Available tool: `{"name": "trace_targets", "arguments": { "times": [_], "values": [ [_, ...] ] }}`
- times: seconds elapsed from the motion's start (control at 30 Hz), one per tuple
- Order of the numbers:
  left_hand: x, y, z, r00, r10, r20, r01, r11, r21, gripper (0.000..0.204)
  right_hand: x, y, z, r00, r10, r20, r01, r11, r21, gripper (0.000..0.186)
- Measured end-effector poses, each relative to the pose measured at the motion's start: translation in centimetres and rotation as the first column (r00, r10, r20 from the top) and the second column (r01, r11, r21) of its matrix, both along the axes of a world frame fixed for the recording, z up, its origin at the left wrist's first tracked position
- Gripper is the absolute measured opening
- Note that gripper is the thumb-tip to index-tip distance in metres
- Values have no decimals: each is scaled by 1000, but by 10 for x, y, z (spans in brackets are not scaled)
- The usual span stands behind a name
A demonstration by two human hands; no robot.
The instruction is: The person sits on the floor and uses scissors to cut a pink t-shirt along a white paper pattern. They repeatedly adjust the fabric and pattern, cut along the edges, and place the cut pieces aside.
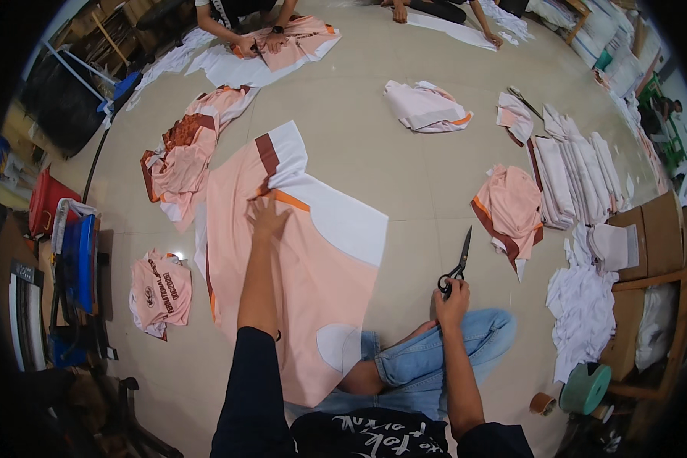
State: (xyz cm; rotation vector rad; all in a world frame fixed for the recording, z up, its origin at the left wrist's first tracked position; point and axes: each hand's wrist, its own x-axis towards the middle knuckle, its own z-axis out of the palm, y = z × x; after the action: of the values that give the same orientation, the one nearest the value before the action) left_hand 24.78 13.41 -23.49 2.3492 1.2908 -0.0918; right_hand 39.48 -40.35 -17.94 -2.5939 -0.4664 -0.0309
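A large pink fabric piece (305,275) with white panels, brown and orange stripes and a white patch low on it lies spread before me on the floor, partly over my crossed, jeans-clad legs. My left hand (267,215) rests on it just below the orange stripe, fingers apart. My right hand (451,298), right of the fabric, grips black-handled scissors (462,254), blades pointing up and away from me.
Pink bundles lie left (162,294), upper left (183,153), ahead (427,107) and right (507,206). Folded stacks (580,175), cardboard boxes (653,229), white scraps (580,313) and spools (584,389) line the right. Chairs and clutter stand left. Two co-workers (248,23) (435,11) handle fabric at the back.
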Motion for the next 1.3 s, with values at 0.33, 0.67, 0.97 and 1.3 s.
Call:
{"name": "trace_targets", "arguments": {
  "times": [0.33,0.67,0.97,1.3],
  "values": [
    [-53,-109,22,995,-76,64,89,965,-245,125,18,11,3,970,-212,-121,210,977,-33,40],
    [-76,-75,34,996,-84,-17,82,990,-111,151,8,-17,11,629,117,-769,383,814,437,32],
    [-70,-140,13,965,-263,-8,263,965,-11,145,-18,28,139,507,508,-696,657,294,694,36],
    [-59,-204,37,906,-419,-65,404,900,-162,124,-63,66,184,701,491,-518,295,462,837,36]
  ]
}}
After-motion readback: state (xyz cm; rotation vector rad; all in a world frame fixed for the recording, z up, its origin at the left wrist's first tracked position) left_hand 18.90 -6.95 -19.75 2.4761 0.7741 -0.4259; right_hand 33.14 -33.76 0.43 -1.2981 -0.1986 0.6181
